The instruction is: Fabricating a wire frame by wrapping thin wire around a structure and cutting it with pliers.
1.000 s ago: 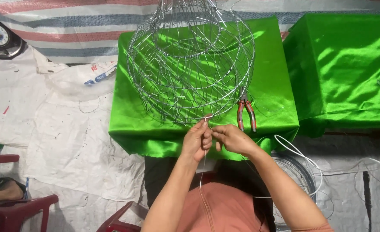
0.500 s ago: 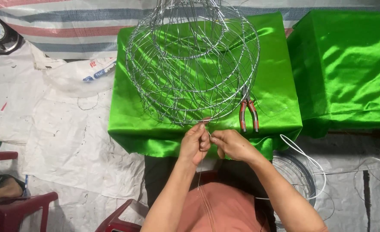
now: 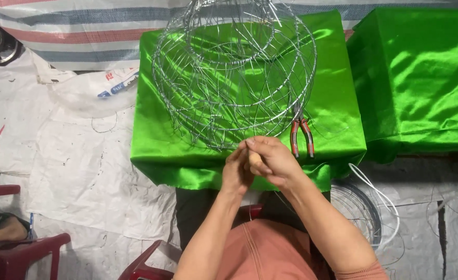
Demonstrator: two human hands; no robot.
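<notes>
Pinching together at wire frame bottom rim: left hand, right hand, fingers closed on thin wire. Frame sat on green worktop; red-handled pliers at hands' 1 o'clock.

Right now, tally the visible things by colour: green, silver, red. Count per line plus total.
Green: 2, the green satin-covered table under the work and the second green satin-covered table beside it.
Silver: 2, the round silver wire frame that both hands meet at, and the coil of silver wire on the floor.
Red: 2, the red-handled pliers and the red plastic chair.
Total: 6
</notes>
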